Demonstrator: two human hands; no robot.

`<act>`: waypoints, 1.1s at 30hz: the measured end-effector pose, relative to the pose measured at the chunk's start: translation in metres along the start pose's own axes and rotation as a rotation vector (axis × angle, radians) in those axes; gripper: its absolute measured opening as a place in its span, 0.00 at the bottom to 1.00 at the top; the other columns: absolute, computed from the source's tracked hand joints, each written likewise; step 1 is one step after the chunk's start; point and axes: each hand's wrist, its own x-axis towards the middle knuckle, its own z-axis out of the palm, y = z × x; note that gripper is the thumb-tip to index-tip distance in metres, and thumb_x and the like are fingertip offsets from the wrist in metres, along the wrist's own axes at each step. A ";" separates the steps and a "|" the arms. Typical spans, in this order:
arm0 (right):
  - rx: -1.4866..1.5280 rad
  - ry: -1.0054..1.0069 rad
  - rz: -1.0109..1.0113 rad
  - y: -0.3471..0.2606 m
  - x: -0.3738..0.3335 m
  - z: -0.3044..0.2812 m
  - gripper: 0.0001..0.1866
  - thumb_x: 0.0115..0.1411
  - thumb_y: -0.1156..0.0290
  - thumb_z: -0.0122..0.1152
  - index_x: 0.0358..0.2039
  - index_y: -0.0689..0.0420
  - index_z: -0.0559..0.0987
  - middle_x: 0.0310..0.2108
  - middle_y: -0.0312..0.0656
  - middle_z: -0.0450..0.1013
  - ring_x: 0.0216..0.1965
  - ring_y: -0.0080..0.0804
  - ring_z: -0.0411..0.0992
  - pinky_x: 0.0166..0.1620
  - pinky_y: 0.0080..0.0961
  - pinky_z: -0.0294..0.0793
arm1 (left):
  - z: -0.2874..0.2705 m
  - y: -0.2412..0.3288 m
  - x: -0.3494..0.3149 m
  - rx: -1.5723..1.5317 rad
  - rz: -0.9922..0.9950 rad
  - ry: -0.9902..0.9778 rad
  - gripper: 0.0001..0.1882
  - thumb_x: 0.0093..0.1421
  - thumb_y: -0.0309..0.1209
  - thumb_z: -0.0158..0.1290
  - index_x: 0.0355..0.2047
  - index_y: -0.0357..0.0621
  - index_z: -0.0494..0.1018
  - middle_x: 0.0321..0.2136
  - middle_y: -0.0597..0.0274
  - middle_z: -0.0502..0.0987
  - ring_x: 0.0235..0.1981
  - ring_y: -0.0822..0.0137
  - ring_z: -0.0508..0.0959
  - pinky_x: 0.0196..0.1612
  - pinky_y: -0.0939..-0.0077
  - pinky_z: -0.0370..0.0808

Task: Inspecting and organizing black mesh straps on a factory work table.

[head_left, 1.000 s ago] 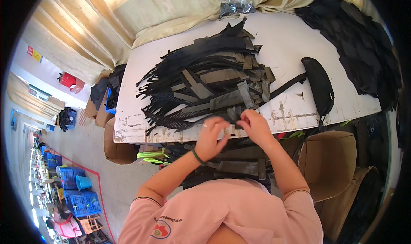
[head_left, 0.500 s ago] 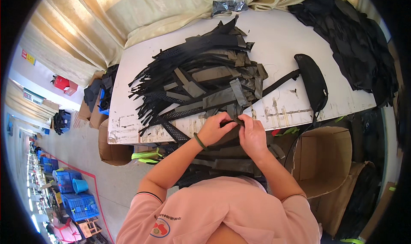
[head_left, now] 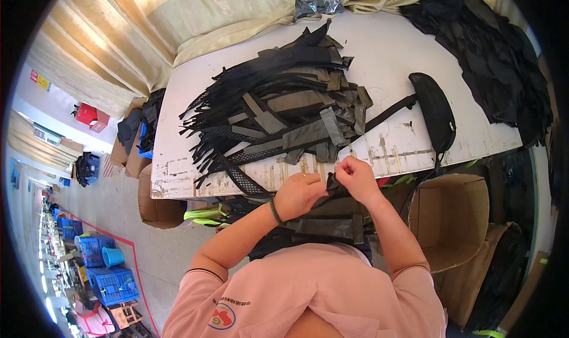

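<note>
At the near edge of the white table, my left hand [head_left: 301, 196] is closed with curled fingers, and a dark band circles its wrist. To its right, my right hand [head_left: 355, 178] pinches with thumb and fingertips. A short dark fabric strip [head_left: 333, 184] shows between the two hands; their fingers hide its ends. A black mesh strap [head_left: 243, 181] runs from the pile towards my left wrist. Just beyond my hands lies a heap of black and grey fabric straps [head_left: 278, 110], many with mesh and narrow webbing ends. More dark straps [head_left: 323, 225] lie below the table edge, before my body.
A black zippered pouch with a belt [head_left: 432, 110] lies right of the heap on the table [head_left: 379, 47]. Black fabric pieces [head_left: 486, 59] are piled at the far right. A cardboard box [head_left: 450, 219] stands below on the right, another box [head_left: 157, 202] on the left.
Both hands have come apart from their close pinch. My left hand has moved nearer to me and curled closed; my right hand has shifted slightly right. The heap and pouch look much the same.
</note>
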 end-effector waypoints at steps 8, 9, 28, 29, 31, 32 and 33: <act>0.592 -0.337 0.375 0.004 -0.013 0.003 0.07 0.58 0.70 0.56 0.30 0.60 0.77 0.26 0.32 0.73 0.29 0.16 0.67 0.35 0.18 0.68 | 0.005 -0.002 0.000 -0.354 -0.432 -0.060 0.08 0.55 0.27 0.59 0.32 0.40 0.71 0.25 0.63 0.71 0.27 0.73 0.71 0.32 0.78 0.70; 0.593 -0.339 0.375 0.000 -0.012 -0.001 0.07 0.58 0.70 0.56 0.30 0.60 0.77 0.26 0.32 0.73 0.29 0.16 0.67 0.35 0.18 0.68 | 0.006 -0.007 -0.002 -0.531 -0.471 -0.033 0.08 0.56 0.26 0.58 0.33 0.39 0.71 0.26 0.65 0.72 0.28 0.74 0.71 0.33 0.80 0.69; -0.030 -0.012 -0.137 -0.014 -0.027 -0.010 0.08 0.61 0.73 0.57 0.40 0.60 0.72 0.18 0.39 0.69 0.21 0.24 0.67 0.28 0.23 0.70 | -0.012 -0.005 0.008 -0.592 -0.553 -0.144 0.12 0.61 0.30 0.53 0.42 0.35 0.73 0.35 0.64 0.76 0.37 0.76 0.71 0.43 0.79 0.69; -0.030 -0.012 -0.138 -0.012 -0.025 -0.011 0.08 0.61 0.73 0.57 0.40 0.60 0.72 0.18 0.39 0.69 0.21 0.24 0.67 0.28 0.23 0.70 | -0.010 -0.007 0.008 -0.483 -0.543 -0.119 0.14 0.61 0.33 0.53 0.42 0.35 0.74 0.35 0.65 0.77 0.36 0.77 0.72 0.43 0.80 0.69; 0.156 0.106 0.110 -0.008 -0.019 -0.016 0.08 0.61 0.73 0.57 0.40 0.59 0.73 0.18 0.37 0.68 0.20 0.23 0.66 0.28 0.21 0.69 | -0.005 -0.016 0.000 -0.511 -0.607 -0.122 0.16 0.61 0.36 0.53 0.39 0.34 0.74 0.30 0.59 0.77 0.32 0.74 0.71 0.39 0.76 0.70; 0.231 -0.046 0.250 -0.009 -0.017 -0.029 0.09 0.61 0.70 0.58 0.40 0.58 0.73 0.20 0.35 0.69 0.22 0.22 0.67 0.28 0.20 0.68 | -0.003 -0.020 -0.003 -0.539 -0.669 -0.126 0.18 0.61 0.39 0.53 0.37 0.32 0.75 0.26 0.53 0.78 0.27 0.71 0.71 0.35 0.73 0.71; 0.231 -0.043 0.252 -0.011 -0.019 -0.027 0.09 0.61 0.70 0.58 0.40 0.58 0.73 0.20 0.35 0.69 0.22 0.22 0.67 0.28 0.20 0.68 | -0.001 -0.022 -0.004 -0.540 -0.668 -0.130 0.18 0.61 0.39 0.53 0.37 0.32 0.75 0.26 0.53 0.78 0.27 0.71 0.71 0.35 0.73 0.71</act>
